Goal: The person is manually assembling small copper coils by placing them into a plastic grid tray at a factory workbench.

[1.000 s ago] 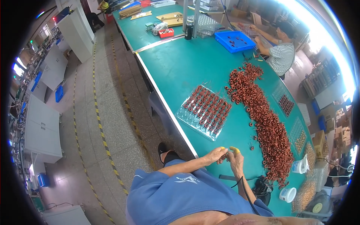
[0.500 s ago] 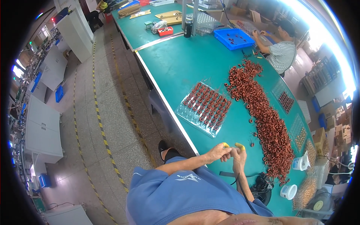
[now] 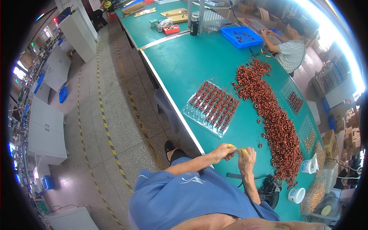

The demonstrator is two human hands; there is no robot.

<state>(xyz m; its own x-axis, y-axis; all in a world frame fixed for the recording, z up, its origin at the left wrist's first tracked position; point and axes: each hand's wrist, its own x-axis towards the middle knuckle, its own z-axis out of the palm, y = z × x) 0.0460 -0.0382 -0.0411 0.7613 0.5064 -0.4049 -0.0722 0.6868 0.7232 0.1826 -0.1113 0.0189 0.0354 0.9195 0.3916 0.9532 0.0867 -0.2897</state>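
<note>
Close together above the green table's near edge, my left hand (image 3: 223, 151) and my right hand (image 3: 247, 160) meet at their fingertips, both pinched. Yellow finger covers show on each. Whatever sits between the fingertips is too small to make out. Just beyond them lies a clear plastic tray (image 3: 194, 112) with rows of reddish-brown wire-wound rings (image 3: 215, 103) in its cells; some cells at its left corner hold none. To the right of my hands stretches a long heap of the same rings (image 3: 281, 134), their thin wire ends sticking out.
Two white tubs (image 3: 296, 195) and a black strap-and-cable bundle (image 3: 269, 191) lie at the right. More trays (image 3: 294, 100) line the far edge. A blue bin (image 3: 240, 37) and a dark bottle (image 3: 194, 25) stand farther back. A co-worker (image 3: 292, 51) sits at the table's far side.
My left hand has shifted slightly left and up. My right hand has turned so more of its back shows, fingertips still at the left hand's. The whole view has shifted a little.
</note>
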